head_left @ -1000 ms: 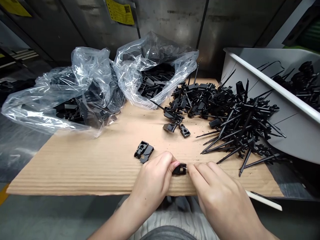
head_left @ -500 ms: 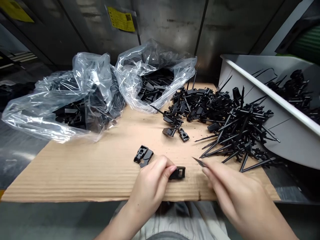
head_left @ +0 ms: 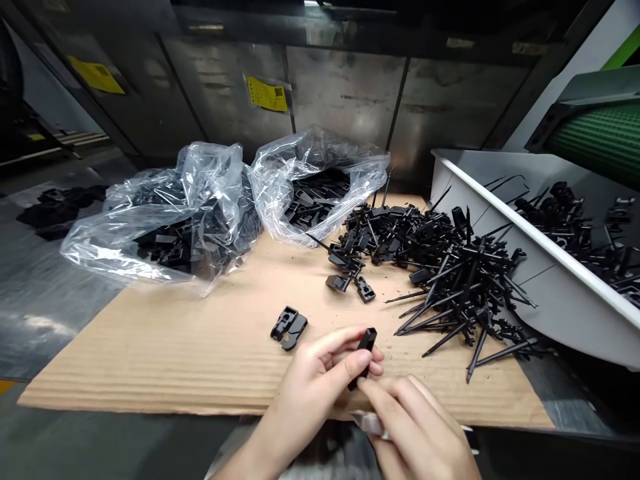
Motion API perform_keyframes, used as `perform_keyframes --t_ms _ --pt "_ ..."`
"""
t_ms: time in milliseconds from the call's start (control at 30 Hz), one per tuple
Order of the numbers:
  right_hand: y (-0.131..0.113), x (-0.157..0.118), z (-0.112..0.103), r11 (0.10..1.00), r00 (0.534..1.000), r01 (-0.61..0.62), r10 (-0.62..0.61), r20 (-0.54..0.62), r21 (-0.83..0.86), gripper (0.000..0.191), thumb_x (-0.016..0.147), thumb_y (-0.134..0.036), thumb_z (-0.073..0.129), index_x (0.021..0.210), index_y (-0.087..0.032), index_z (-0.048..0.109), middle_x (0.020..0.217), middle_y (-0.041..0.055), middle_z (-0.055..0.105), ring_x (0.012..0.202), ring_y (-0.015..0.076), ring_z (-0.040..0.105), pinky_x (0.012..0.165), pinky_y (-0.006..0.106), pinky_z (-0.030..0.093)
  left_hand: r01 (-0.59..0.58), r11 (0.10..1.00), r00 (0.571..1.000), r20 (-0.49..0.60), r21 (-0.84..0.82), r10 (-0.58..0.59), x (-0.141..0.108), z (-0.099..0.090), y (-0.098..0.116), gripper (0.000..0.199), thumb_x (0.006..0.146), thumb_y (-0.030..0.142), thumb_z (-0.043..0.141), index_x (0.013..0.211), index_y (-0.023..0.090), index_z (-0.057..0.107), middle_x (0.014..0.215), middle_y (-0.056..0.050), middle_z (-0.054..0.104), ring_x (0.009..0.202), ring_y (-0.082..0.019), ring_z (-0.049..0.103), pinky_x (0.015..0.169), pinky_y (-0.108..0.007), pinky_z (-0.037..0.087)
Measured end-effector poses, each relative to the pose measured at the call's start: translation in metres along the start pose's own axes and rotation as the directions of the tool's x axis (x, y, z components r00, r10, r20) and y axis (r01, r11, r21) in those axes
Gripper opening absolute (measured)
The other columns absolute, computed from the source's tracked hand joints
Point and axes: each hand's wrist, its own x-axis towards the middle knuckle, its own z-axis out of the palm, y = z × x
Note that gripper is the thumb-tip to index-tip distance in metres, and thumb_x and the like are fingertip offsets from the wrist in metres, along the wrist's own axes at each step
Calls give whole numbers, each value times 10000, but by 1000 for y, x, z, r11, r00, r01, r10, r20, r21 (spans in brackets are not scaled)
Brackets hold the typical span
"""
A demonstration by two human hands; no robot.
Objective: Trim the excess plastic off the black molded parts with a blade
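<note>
Your left hand [head_left: 325,380] grips a small black part [head_left: 367,340] between thumb and fingers, just above the near edge of the cardboard sheet [head_left: 175,353]; it's tilted, top end leaning right, probably so one end stays exposed while the rest is held steady. Your right hand [head_left: 420,427] is curled around a shiny tool [head_left: 370,422], maybe a blade, mostly hidden by the fingers; one fingertip looks to be touching the part's lower end, likely to brace it. Working this close to you seems to keep both hands off the clutter. Two black pieces [head_left: 289,327] lie together beyond your left wrist, apparently set aside from the rest. A black block [head_left: 365,290] lies past your fingers, near the heap of black parts [head_left: 470,280]; long stems stick out of that heap towards your right hand, so a reach that way could snag. The grey bin [head_left: 540,287] stands just behind the heap on the right, more black parts inside, its wall hemming that side in. Far side: left plastic bag [head_left: 120,257] and rear plastic bag [head_left: 273,193], both gaping with black parts showing; their crumpled film would get in the way of a reach there. Cardboard lies on the metal table [head_left: 50,333], presumably as a work mat; metal panels [head_left: 345,87] block the back.
</note>
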Motion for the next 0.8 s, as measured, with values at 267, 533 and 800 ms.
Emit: perform_keyframes --t_ms 267,533,800 --pt "11 -2 -7 973 968 -232 231 101 4 308 930 -268 363 1163 -202 552 982 67 677 908 155 662 708 192 540 -234 915 965 -37 328 260 -7 -7 -11 124 862 222 512 898 163 615 646 21 581 520 -92 495 506 -186 417" --pt "7 3 5 966 987 -146 157 -32 215 193 826 -91 503 968 -156 617 817 61 687 715 156 660 628 224 533 -421 687 850 -7 593 527 -9 -7 -17 130 870 164 498 903 197 620 773 -13 644 527 -114 540 566 -220 464" --pt "0 4 6 907 960 -276 278 40 317 207 843 -104 473 965 -177 624 720 40 609 661 145 589 584 238 492 -497 627 810 63 599 582 -10 -10 -17 154 850 94 511 904 196 613 758 -16 630 658 -137 593 610 -201 471"
